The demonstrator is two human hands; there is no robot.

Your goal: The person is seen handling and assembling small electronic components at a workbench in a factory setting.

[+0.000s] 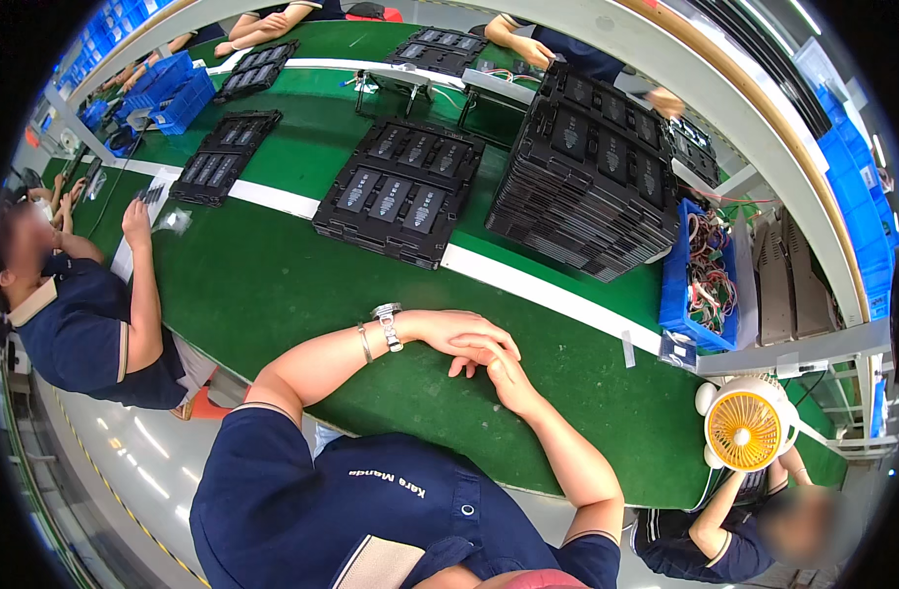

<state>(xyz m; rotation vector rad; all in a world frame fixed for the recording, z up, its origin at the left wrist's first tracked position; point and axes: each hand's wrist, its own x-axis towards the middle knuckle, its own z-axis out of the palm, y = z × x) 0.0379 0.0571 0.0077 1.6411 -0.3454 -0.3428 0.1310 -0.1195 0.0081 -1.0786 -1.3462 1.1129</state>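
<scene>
My two hands are laid loosely one over the other above the green table (351, 304), near its front edge. My left hand (454, 327), with a silver watch (388, 327) and a bracelet on its wrist, reaches in from the left with its fingers outstretched. Across it lie the long, loosely extended fingers of my right hand (506, 373); some fingertips show below. I see no object in either hand. Beyond them, across a white strip, sits a small stack of black plastic trays (400, 191) with grey label-like panels. Nothing else is within touch of my hands.
A tall stack of black trays (587, 177) stands at the back right. Beside it is a blue bin (677, 285) of coloured wires. A white and yellow fan (744, 432) is at right. Co-workers sit left, right and across; more trays (224, 157) lie left.
</scene>
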